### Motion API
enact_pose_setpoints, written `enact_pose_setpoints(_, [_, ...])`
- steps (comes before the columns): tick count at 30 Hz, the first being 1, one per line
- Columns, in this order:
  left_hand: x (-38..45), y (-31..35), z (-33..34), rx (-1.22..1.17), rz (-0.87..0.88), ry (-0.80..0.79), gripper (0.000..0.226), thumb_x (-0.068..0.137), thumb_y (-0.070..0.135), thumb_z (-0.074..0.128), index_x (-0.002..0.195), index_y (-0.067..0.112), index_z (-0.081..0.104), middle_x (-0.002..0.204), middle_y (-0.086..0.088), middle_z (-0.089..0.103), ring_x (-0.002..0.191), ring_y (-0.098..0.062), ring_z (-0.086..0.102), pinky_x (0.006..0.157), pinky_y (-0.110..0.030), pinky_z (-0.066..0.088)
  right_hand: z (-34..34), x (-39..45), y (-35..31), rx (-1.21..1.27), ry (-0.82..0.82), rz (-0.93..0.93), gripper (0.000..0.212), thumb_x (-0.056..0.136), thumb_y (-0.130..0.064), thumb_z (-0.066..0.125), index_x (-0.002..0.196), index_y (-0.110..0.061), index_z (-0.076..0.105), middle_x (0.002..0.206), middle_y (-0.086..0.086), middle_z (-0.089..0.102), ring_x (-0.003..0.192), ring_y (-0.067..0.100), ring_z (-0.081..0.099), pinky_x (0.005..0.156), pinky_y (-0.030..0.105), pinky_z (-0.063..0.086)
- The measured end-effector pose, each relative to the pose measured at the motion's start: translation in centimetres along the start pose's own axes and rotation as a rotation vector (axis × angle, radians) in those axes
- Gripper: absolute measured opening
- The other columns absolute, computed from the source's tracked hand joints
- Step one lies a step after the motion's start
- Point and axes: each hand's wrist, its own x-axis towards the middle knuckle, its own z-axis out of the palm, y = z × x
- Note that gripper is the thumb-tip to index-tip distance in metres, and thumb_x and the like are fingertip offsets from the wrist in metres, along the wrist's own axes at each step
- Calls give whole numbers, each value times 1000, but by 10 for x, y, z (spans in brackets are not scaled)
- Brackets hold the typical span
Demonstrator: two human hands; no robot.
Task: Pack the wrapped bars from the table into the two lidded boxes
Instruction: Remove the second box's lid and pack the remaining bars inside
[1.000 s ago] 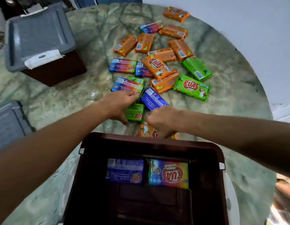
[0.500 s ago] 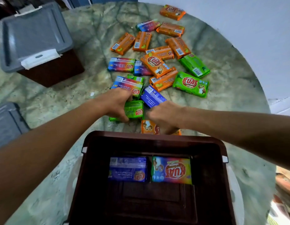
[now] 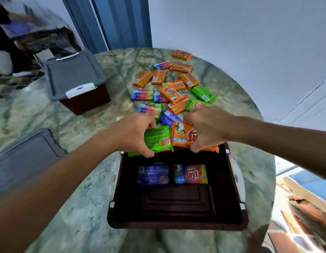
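My left hand (image 3: 133, 134) grips a green wrapped bar (image 3: 158, 141) and my right hand (image 3: 208, 128) grips an orange wrapped bar (image 3: 182, 136). Both bars hang side by side over the far rim of the open dark brown box (image 3: 237, 212) in front of me. A blue bar (image 3: 153, 175) and a multicoloured bar (image 3: 191, 174) lie flat inside that box along its far side. Several orange, green and blue bars (image 3: 174, 94) are scattered on the marble table (image 3: 85, 207) beyond my hands.
A second brown box with a shut grey lid (image 3: 74, 75) stands at the far left of the table. A loose grey lid (image 3: 25, 157) lies at the table's left edge. A white wall is close on the right, and blue curtains hang behind the table.
Both hands have lifted their bars off the table and brought them back over the open box's far rim. The camera has tilted up, showing more of the wall and room.
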Motion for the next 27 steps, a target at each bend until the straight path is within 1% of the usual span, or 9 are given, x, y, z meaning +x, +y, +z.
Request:
enact_pose_setpoints(3, [-28, 20, 25, 62, 29, -141, 60, 53, 46, 83, 98, 24, 50, 91, 10, 46, 83, -11, 44, 63, -24, 34, 16, -30, -26, -6, -84, -26, 65, 60, -59, 73, 107, -17, 54, 98, 1, 59, 78, 21, 54, 59, 29, 37])
enact_pose_setpoints(6, [-41, 27, 62, 93, 41, -247, 64, 51, 49, 81, 101, 22, 52, 98, 7, 52, 89, -16, 51, 73, -29, 43, 50, -45, -50, -30, -175, -49, 71, 62, -57, 73, 115, -15, 52, 108, 4, 58, 90, 24, 59, 63, 29, 39])
enact_pose_setpoints(10, [-49, 28, 105, 143, 63, -315, 66, 58, 45, 82, 113, 18, 56, 116, -3, 60, 106, -23, 57, 88, -33, 48, 90, -50, -68, 7, -287, -31, 70, 66, -54, 75, 117, -11, 53, 118, 9, 60, 103, 31, 61, 79, 34, 48])
enact_pose_setpoints(12, [-51, 24, 123, 130, 78, -340, 52, 72, 40, 76, 113, 12, 58, 118, -9, 61, 109, -28, 58, 89, -37, 48, 105, -51, -75, 28, -336, -32, 67, 69, -52, 75, 118, -11, 54, 119, 11, 61, 106, 30, 60, 83, 35, 48])
enact_pose_setpoints(14, [-54, 18, 135, 107, 81, -336, 32, 89, 29, 60, 115, 10, 58, 118, -11, 61, 110, -30, 58, 90, -40, 48, 121, -50, -85, 37, -373, -52, 63, 75, -43, 74, 123, -9, 52, 123, 12, 60, 109, 30, 59, 86, 37, 48])
enact_pose_setpoints(16, [-55, 16, 138, 84, 88, -333, 26, 94, 24, 52, 115, 11, 59, 117, -10, 61, 109, -29, 59, 89, -40, 48, 131, -49, -91, 34, -386, -49, 57, 81, -36, 71, 127, -9, 51, 126, 13, 58, 112, 31, 58, 91, 40, 49])
enact_pose_setpoints(20, [-57, 17, 128, 36, 108, -358, 41, 82, 44, 66, 112, 16, 61, 114, -6, 64, 104, -23, 60, 88, -35, 48, 123, -47, -86, 174, -442, 19, 56, 78, -47, 71, 120, -12, 55, 119, 9, 61, 107, 28, 59, 87, 38, 50])
enact_pose_setpoints(22, [-57, 20, 116, 26, 142, -283, 43, 82, 45, 66, 117, 20, 59, 115, -2, 62, 105, -21, 59, 89, -35, 48, 109, -48, -81, 216, -381, 34, 48, 83, -46, 64, 118, -15, 56, 118, 8, 61, 107, 28, 58, 85, 38, 50])
enact_pose_setpoints(27, [-48, 16, 72, 7, 275, 189, 31, 80, 28, 68, 109, 18, 65, 102, 1, 64, 95, -19, 61, 77, -36, 53, 59, -50, -55, 296, 75, 61, 27, 89, -30, 56, 114, -21, 58, 112, 0, 62, 103, 23, 59, 77, 34, 45])
